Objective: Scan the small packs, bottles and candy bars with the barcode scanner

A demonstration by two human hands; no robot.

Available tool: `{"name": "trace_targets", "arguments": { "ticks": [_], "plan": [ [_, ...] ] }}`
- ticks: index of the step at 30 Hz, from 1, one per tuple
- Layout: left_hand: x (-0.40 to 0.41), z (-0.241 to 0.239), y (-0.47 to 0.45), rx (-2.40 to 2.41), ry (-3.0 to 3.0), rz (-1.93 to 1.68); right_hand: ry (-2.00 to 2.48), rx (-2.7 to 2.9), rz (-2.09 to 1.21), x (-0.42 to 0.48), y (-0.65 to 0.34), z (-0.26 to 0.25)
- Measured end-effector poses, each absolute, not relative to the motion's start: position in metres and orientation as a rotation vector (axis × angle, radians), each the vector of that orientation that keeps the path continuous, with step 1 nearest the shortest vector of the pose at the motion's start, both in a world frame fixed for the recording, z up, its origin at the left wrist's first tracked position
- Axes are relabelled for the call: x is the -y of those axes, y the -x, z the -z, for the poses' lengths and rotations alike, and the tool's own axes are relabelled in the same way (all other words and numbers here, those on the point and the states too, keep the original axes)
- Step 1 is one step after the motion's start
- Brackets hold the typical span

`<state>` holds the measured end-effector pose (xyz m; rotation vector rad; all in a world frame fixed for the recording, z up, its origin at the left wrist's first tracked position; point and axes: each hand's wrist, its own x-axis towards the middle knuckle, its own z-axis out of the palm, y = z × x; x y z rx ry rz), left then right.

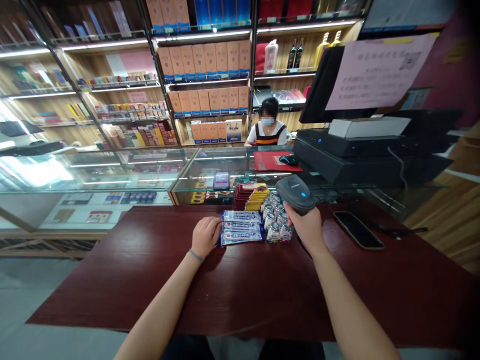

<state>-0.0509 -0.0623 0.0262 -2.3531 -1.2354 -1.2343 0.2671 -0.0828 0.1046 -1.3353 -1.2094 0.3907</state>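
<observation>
My right hand (307, 230) is wrapped round the handle of a dark grey barcode scanner (296, 192), which has a lit blue spot on top. The scanner is held above a group of small clear jars (275, 230) with silvery lids. Beside the left ends of several blue-and-white packets (242, 226), my left hand (205, 236) rests on the table, its fingertips touching the packets and its thumb apart. Behind the packets stand dark red packets (243, 195) and yellow packets (258, 197) in a tight row.
A phone (359, 230) lies on the dark red table (150, 270) to the right. Beyond are a glass display counter (195, 170), a mouse (288, 160) on a red mat, and a monitor (322, 85) with paper taped on. A masked person (267, 127) sits behind, before stocked shelves (204, 62).
</observation>
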Motion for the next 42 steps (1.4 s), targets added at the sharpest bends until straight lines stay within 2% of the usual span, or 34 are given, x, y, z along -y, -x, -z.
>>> {"name": "trace_targets", "arguments": {
  "ticks": [9, 17, 23, 29, 32, 38, 42],
  "plan": [
    [0.058, -0.029, 0.045, 1.210, 2.364, 1.238, 1.410, 1.244, -0.416, 0.085, -0.259, -0.108],
    [0.022, -0.076, -0.021, 1.106, 2.433, 1.080, 1.419, 1.217, -0.395, 0.083, -0.271, -0.110],
    [-0.006, -0.106, -0.079, 1.211, 2.497, 0.756, 1.405, 1.185, -0.423, 0.083, -0.282, -0.115],
    [-0.012, -0.104, -0.098, 1.318, 2.504, 0.495, 1.362, 1.162, -0.466, 0.082, -0.285, -0.115],
    [-0.012, -0.101, -0.097, 1.289, 2.532, 0.624, 1.356, 1.140, -0.470, 0.081, -0.286, -0.113],
    [-0.012, -0.102, -0.082, 1.079, 2.686, 1.388, 1.379, 1.160, -0.457, 0.079, -0.288, -0.109],
    [0.002, -0.100, -0.048, 1.185, 2.504, 1.654, 1.385, 1.141, -0.452, 0.081, -0.285, -0.110]
  ]
}}
